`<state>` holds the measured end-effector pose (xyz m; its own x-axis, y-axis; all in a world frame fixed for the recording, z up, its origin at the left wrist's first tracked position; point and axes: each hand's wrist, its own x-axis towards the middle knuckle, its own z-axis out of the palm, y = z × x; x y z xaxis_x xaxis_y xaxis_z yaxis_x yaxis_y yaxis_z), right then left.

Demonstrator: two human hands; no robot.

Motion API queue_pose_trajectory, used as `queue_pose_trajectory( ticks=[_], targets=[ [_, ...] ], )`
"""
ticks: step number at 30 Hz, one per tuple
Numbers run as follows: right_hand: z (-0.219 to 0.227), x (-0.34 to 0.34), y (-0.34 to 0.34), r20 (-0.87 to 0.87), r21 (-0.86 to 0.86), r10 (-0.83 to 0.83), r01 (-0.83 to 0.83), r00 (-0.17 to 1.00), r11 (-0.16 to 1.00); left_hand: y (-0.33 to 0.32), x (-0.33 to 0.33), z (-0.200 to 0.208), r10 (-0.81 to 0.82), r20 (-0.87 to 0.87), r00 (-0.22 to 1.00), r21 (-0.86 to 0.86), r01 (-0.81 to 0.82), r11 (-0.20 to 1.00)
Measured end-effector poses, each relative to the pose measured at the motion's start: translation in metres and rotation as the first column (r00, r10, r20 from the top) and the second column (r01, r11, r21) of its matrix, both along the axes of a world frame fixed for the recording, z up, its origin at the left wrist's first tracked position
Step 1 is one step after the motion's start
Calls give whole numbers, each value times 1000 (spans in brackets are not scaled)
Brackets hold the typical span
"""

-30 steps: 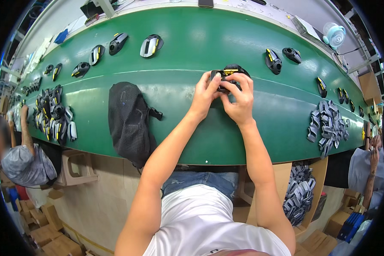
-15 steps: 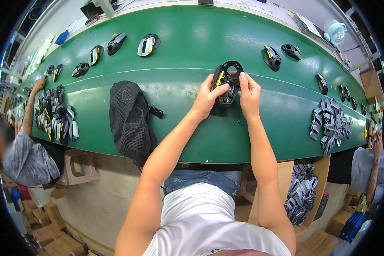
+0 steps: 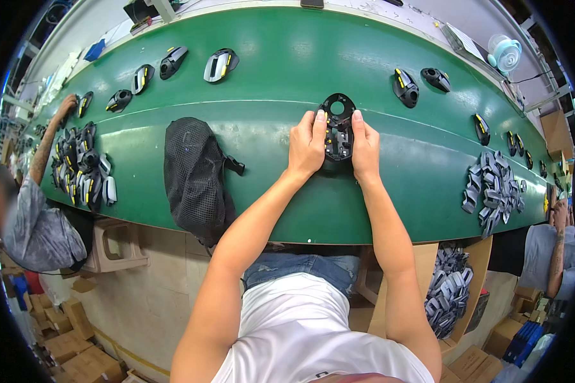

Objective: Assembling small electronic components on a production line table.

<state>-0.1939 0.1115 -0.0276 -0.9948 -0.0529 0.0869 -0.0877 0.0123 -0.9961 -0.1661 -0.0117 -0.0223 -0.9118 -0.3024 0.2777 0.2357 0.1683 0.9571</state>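
Over the green bench [image 3: 262, 185], both hands hold a black plastic housing [image 3: 338, 137] with a large round hole at its far end and small fittings inside. My left hand [image 3: 307, 145] grips its left side, thumb along the edge. My right hand [image 3: 365, 147] grips the opposite side, its thumb near the hole. Fingers on the underside are hidden. To the left of my left forearm lies a black mesh bag [image 3: 195, 179] with a strap and buckle.
Finished-looking black shells with yellow strips [image 3: 221, 66] are spaced along the bench. Grey plastic parts are heaped at right [image 3: 492, 188], with more in a carton [image 3: 478, 281] below. A pile of shells [image 3: 80, 166] lies at left, near a co-worker's arm [image 3: 45, 140]. Another person sits far right.
The housing has turned from a tilted pose to nearly straight, its inside now facing me. Both hands have shifted slightly, thumbs now along its sides. The left co-worker's hand has moved right and away.
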Motion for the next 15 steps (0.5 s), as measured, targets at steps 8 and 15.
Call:
queue_pose_trajectory(
  ticks=[8,15],
  targets=[
    [3,6,-3,0,-176,17,-17,1000,984,2,-8,-7,-104,-12,995,244,104,964],
    [13,15,-8,110,-393,90,-40,990,919,4,-2,-9,-206,-47,977,422,207,883]
  ],
)
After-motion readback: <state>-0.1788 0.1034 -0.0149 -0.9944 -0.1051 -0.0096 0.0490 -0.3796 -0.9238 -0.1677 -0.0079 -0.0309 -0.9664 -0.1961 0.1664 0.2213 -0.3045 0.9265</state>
